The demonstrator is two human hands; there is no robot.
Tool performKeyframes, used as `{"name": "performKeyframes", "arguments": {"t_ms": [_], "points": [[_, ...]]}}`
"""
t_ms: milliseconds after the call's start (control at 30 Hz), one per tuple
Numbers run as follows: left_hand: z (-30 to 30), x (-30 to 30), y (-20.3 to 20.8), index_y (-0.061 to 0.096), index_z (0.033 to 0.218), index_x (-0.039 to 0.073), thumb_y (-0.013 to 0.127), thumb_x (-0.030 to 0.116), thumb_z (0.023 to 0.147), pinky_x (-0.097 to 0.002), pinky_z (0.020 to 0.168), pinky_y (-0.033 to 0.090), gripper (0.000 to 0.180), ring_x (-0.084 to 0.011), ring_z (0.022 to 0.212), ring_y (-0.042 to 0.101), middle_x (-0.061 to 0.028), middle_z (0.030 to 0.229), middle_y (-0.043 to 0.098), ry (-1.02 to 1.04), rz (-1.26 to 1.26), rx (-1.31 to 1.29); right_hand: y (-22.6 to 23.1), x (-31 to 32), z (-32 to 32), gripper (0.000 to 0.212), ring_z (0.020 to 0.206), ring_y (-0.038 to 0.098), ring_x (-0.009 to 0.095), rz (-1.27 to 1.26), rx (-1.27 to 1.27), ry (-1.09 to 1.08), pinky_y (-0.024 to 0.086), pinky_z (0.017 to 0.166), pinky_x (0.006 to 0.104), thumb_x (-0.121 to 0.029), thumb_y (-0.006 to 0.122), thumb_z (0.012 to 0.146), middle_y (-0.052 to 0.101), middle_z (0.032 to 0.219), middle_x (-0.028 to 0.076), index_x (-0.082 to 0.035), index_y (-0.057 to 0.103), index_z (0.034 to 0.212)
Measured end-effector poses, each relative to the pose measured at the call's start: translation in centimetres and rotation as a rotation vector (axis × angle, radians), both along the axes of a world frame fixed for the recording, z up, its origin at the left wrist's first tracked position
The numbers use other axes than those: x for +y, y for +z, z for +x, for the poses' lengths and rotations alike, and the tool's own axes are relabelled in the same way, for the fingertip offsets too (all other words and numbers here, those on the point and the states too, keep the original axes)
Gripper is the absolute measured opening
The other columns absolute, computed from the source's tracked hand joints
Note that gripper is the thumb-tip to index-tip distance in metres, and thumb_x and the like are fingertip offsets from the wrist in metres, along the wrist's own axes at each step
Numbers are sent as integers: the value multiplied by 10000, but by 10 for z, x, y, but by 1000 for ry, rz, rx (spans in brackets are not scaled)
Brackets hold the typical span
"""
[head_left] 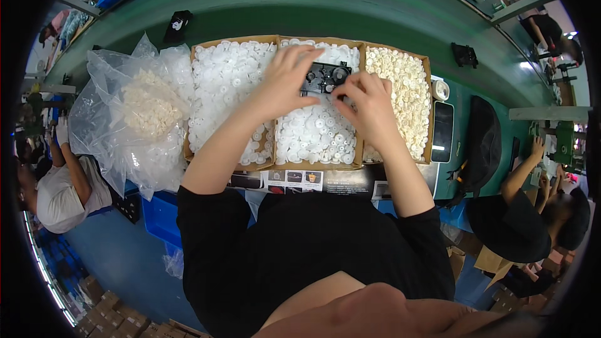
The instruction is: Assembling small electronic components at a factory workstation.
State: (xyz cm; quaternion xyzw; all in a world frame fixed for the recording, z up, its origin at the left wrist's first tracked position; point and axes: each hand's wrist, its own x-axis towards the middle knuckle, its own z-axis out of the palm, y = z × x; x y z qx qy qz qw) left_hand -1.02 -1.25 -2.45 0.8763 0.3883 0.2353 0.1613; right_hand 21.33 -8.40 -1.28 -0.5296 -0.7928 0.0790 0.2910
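A black plastic housing (325,77) with round recesses and posts sits above the middle compartment of a cardboard box (275,144). My left hand (289,81) grips its left end, fingers on the far side and thumb on the near side. At its right end, my right hand (369,103) has thumb and forefinger pinched together against the near corner; what they hold, if anything, is too small to make out. Below both hands lie many small white plastic gears (318,138). More white gears (225,100) fill the left compartment, and cream-coloured gears (410,100) fill the right one.
A clear plastic bag (147,112) of cream parts lies left of the box. To the right are a phone (443,131), a tape roll (441,90) and a black bag (481,144). Black pieces (178,26) (464,55) rest on the green conveyor (375,15). Co-workers sit at both sides.
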Motion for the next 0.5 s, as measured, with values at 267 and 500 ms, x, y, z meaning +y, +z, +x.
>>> {"name": "performKeyframes", "arguments": {"t_ms": [267, 500], "points": [[-64, -1, 72, 664, 1307, 128, 802, 130, 846, -399, 1111, 436, 481, -267, 1224, 594, -45, 1227, 702, 172, -507, 347, -14, -36, -3, 64, 980, 493, 232, 5, -257, 22, 360, 973, 437, -161, 788, 853, 553, 1096, 6, -137, 763, 906], [-88, -35, 15, 721, 1167, 126, 759, 66, 842, -362, 1011, 489, 333, -242, 1089, 646, -6, 1115, 736, 59, -155, 340, -10, -35, -4, 70, 993, 506, 228, 17, -245, 28, 353, 974, 433, -168, 793, 866, 574, 1104, 4, -131, 770, 922]]}}
